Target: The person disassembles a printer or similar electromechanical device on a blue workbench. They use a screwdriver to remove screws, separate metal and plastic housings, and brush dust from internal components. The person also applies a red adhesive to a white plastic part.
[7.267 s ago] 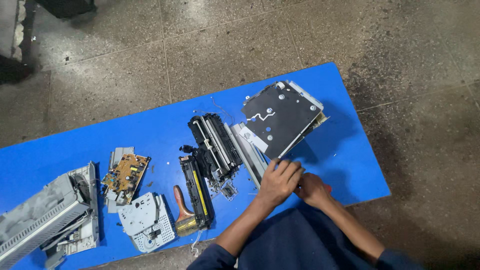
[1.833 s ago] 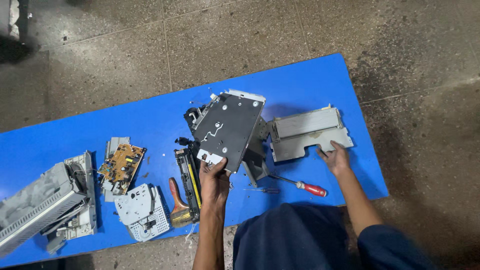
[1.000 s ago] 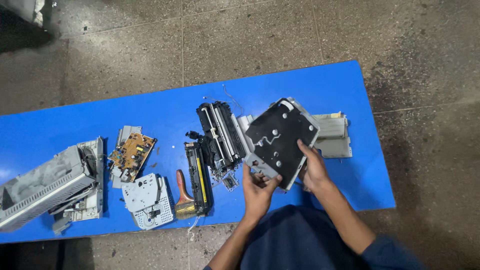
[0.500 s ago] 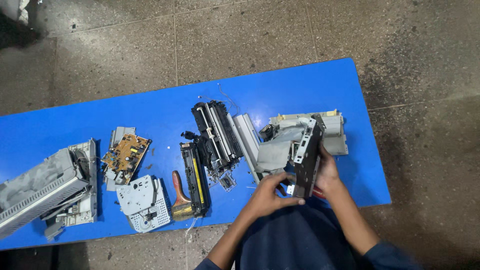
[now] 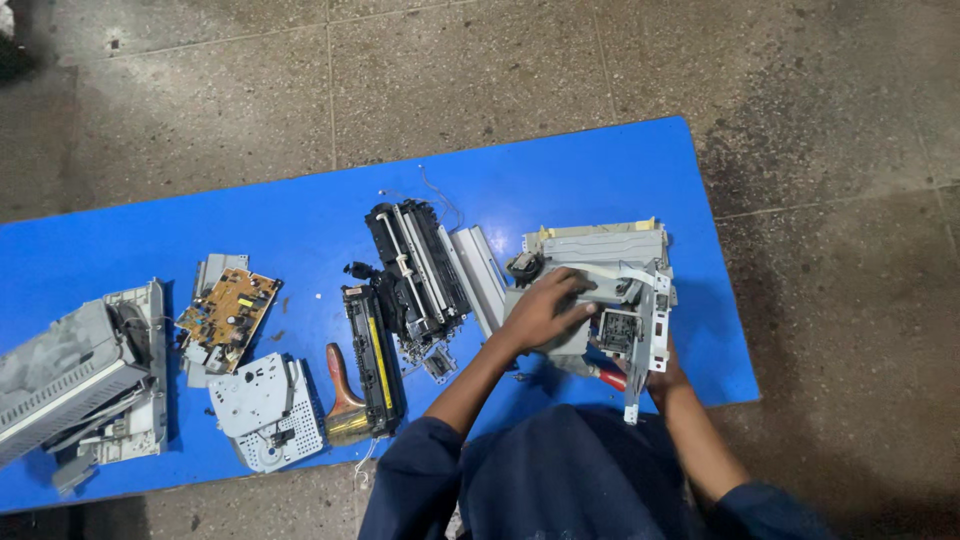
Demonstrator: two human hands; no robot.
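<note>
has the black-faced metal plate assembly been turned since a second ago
Yes. The grey metal assembly now shows its grey inner side, black face turned away, beside the black roller unit; left hand on it.
</note>
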